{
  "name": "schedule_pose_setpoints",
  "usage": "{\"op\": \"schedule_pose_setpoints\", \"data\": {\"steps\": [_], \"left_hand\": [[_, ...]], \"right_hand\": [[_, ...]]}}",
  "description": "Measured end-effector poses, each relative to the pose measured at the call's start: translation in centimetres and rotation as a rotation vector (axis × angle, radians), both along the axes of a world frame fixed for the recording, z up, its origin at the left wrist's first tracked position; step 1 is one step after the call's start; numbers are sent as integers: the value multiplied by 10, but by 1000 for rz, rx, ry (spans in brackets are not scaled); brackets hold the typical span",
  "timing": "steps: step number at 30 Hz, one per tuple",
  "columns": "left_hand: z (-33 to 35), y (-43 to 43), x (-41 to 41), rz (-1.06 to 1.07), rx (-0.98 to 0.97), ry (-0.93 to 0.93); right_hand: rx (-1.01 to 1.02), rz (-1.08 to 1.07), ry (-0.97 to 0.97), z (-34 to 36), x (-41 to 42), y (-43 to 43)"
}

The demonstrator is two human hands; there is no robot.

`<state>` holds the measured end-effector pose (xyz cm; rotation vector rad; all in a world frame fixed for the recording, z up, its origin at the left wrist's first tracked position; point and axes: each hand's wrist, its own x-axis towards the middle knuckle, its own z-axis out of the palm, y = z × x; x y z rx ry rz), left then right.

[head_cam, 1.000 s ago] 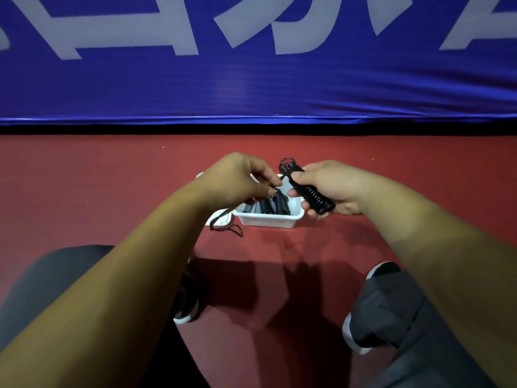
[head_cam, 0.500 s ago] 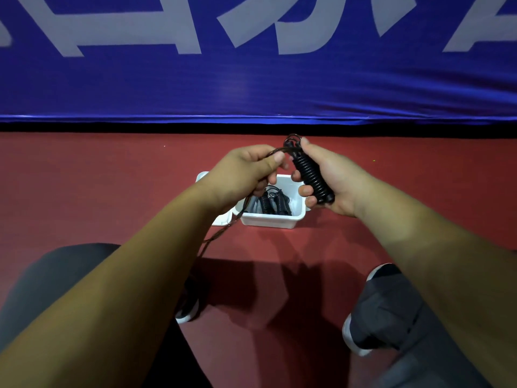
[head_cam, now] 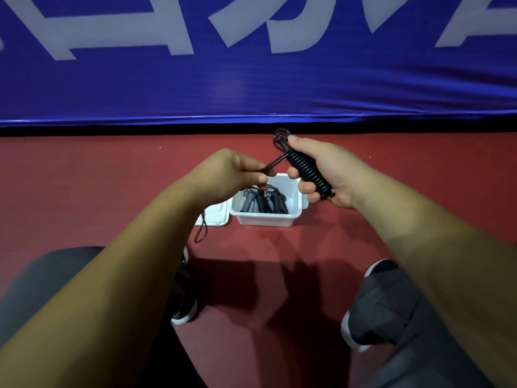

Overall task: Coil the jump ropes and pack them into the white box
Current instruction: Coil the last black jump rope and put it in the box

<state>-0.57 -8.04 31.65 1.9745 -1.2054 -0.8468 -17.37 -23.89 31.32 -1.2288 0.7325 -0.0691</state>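
Pinching the cord (head_cam: 275, 161), left hand (head_cam: 232, 175) hides its onward run.

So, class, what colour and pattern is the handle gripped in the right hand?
Black, with ribbed rings along the handle; the head view shows it best.

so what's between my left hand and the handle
A short stretch of dark rope, pinched by the left hand and running to the handle in the right hand; head view.
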Motion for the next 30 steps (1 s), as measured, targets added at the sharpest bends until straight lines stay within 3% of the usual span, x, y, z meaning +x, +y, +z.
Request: {"op": "schedule_pose_setpoints", "data": {"steps": [8,15,22,25,30], "left_hand": [[-10,-1,-3,-27,191,-36],[-7,-3,-1,54,208,-121],[17,-3,-9,51,51,-53],[18,-4,-13,29,19,-101],[19,-4,-14,58,-51,-166]], "right_hand": [[59,293,57,8,-3,15],[223,550,154,18,-7,20],[347,739,257,20,-13,18],[303,810,301,15,-12,19],[160,746,392,5,-8,21]]}}
